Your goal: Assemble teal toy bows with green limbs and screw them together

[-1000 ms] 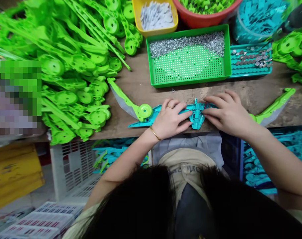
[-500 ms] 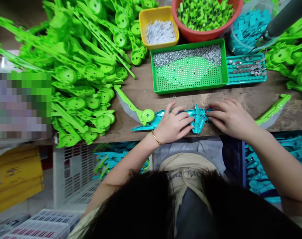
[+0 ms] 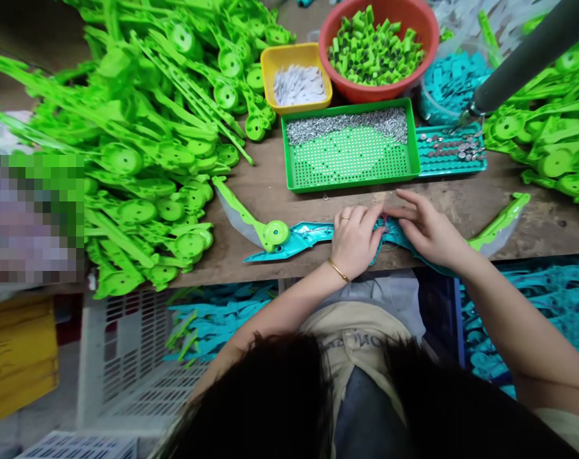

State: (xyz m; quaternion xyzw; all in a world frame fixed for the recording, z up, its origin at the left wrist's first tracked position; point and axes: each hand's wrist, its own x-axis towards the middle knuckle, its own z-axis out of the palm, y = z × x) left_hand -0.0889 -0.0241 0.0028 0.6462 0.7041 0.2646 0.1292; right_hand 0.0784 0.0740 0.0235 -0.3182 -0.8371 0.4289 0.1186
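Observation:
A long turquoise plastic shell (image 3: 313,234), shaped like a toy bow, lies across the bench edge. A green-and-grey curved limb (image 3: 244,220) with a round hub sits at its left end. My left hand (image 3: 358,237) is closed over the shell's middle, fingertips and thumb at a thin red wire (image 3: 385,221). Over the shell's right part, my right hand (image 3: 430,231) has its fingers stretched and apart, their tips beside the wire. Whether those tips touch it I cannot tell. Another green-and-grey limb (image 3: 502,226) shows beyond my right wrist.
Behind the shell stand a green perforated tray (image 3: 351,182) of screws, a turquoise tray (image 3: 454,167) with small metal discs, a yellow bowl (image 3: 269,76) and a red bowl (image 3: 325,48). Green parts (image 3: 141,127) are heaped left. A dark tool (image 3: 523,64) hangs at upper right.
My left hand has slid right along the shell to the wire. My right hand's fingers have spread more. The view has shifted, so the trays sit lower and further left.

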